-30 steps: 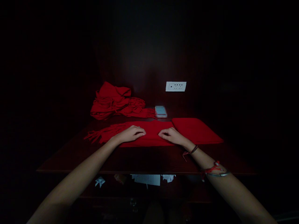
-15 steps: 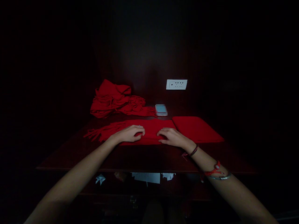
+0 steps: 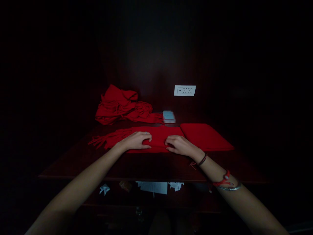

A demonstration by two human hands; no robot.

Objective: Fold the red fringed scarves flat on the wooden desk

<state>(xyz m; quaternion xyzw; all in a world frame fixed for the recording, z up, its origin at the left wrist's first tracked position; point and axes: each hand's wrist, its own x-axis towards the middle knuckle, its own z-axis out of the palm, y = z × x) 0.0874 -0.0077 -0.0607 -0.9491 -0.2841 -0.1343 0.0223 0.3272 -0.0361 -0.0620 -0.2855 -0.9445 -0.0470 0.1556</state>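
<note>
A red fringed scarf (image 3: 158,138) lies flat on the dark table, its tassels spread to the left. My left hand (image 3: 137,140) rests on it left of the middle, with a ring on one finger and the thumb held apart from the bent fingers. Facing it, my right hand (image 3: 179,145) touches the scarf with curved fingers, thumb apart. Neither hand visibly grips the cloth. To the right, a neatly folded red cloth (image 3: 206,137) adjoins the scarf's end; whether the two are joined I cannot tell.
A heap of crumpled red scarves (image 3: 117,106) sits at the back left. Beside it lies a small pale-blue packet (image 3: 169,117), its face blurred. A white socket plate (image 3: 185,90) is on the wall. Papers (image 3: 154,187) lie on a shelf under the table edge (image 3: 156,179).
My left thumb has straightened and moved away from the fingers. My right hand has barely shifted on the scarf. The whole view has tilted slightly.
</note>
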